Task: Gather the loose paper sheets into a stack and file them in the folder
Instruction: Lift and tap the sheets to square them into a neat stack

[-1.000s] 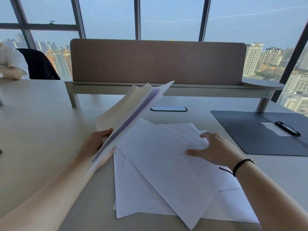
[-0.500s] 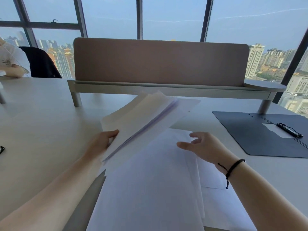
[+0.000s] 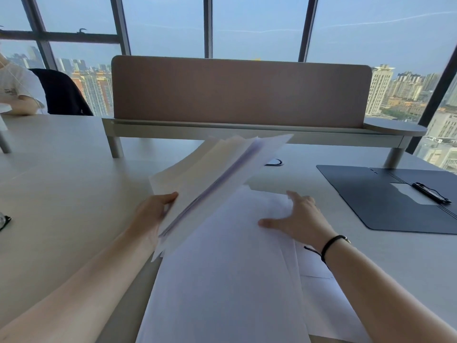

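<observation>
The stack of gathered sheets (image 3: 217, 179) was held in the left hand (image 3: 154, 214), tilted up and away from the person, its far corners fanned out above the table (image 3: 61, 194); the thumb lay on top of the near edge and the other fingers were hidden below, so the hand was clamped on the stack. Under it and to its right, the loose sheets (image 3: 222, 280) lay flat and overlapped on the table, reaching toward the person; the right hand (image 3: 296, 219) rested on them with fingers spread and flat, gripping nothing. The two hands were apart, with the lifted stack between them. Further right of the right hand, well apart, the dark folder (image 3: 385, 201) lay opened on the table, a black clip (image 3: 431, 193) on its inner side. A black cord bracelet (image 3: 329, 243) was around the right wrist. Beyond both hands stood a brown desk divider (image 3: 239, 92); behind it were big windows (image 3: 254, 26).
</observation>
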